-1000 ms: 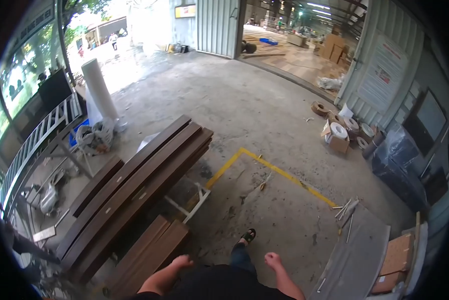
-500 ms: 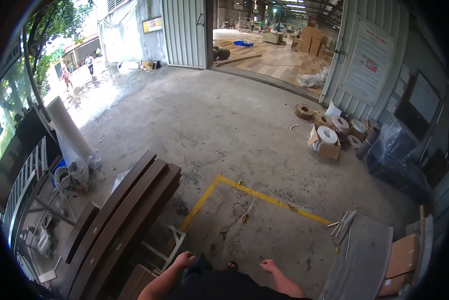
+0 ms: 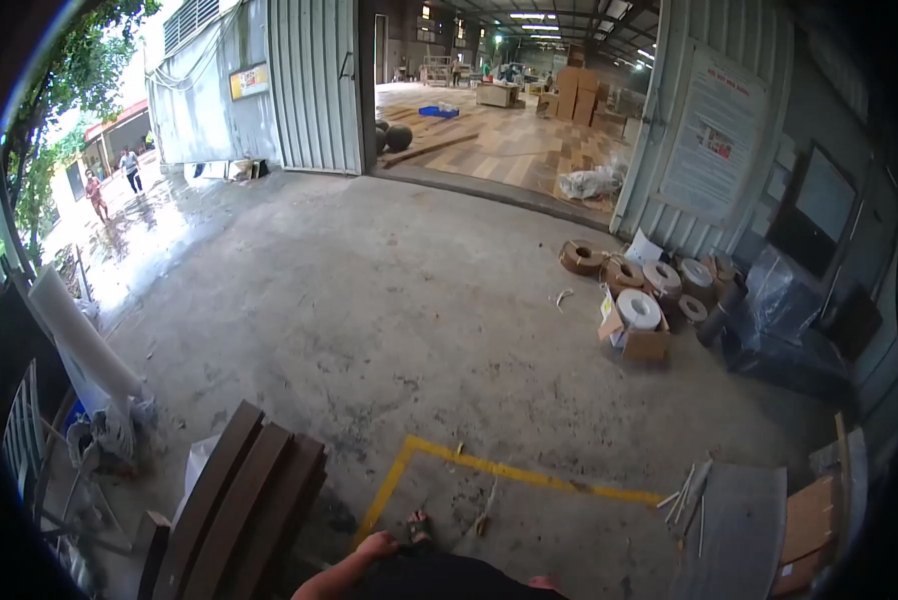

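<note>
The concrete floor (image 3: pixel 389 300) fills most of the view, with a yellow painted line (image 3: pixel 489 468) forming a corner just ahead of the person. The stack of dark brown planks (image 3: pixel 239 500) lies low and to the left, just beside the left hand (image 3: pixel 377 546); three long boards show side by side, and a fourth, shorter end piece sits at their left. Their long axis runs from the lower left edge up and to the right, toward the yellow corner. The left hand is clearly the nearer one, apart from the boards and touching nothing; it looks loosely curled and holds nothing. Of the right hand (image 3: pixel 544 583) only a sliver shows at the lower edge, so whether it is open or closed cannot be told. One white roll (image 3: pixel 84 345) leans at the far left. By the right wall sit about seven rolls of tape (image 3: pixel 659 285), one in a cardboard box (image 3: pixel 637 335).
</note>
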Motion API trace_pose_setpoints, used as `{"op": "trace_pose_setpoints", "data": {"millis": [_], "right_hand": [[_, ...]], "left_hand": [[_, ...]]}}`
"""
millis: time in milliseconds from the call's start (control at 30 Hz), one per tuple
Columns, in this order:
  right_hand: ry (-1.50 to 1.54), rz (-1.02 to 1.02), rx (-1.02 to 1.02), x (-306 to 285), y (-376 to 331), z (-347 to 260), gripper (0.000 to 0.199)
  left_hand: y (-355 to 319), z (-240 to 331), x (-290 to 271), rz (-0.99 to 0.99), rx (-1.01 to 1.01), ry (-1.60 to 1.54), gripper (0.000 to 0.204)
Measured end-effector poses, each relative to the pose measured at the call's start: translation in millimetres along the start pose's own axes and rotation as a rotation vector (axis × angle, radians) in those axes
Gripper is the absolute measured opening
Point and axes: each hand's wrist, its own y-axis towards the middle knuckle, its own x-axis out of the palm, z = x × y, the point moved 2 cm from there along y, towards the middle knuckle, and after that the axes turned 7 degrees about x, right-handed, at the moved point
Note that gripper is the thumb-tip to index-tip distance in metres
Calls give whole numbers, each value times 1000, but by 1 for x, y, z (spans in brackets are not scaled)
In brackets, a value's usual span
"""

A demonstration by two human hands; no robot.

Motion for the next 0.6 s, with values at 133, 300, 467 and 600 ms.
{"op": "trace_pose_setpoints", "data": {"millis": [133,300,467,600], "right_hand": [[8,-17,-125,-14,44,-119,32],[330,107,-87,-85,75,-292,31],[220,-3,-82,-113,172,-377,29],[-33,-161,-37,-129,263,-429,38]], "left_hand": [[109,-14,-122,-190,-62,218,50],[202,-21,-252,31,-134,217,50],[273,-3,-299,119,-156,43,49],[307,-29,-265,-2,-126,113,46]]}}
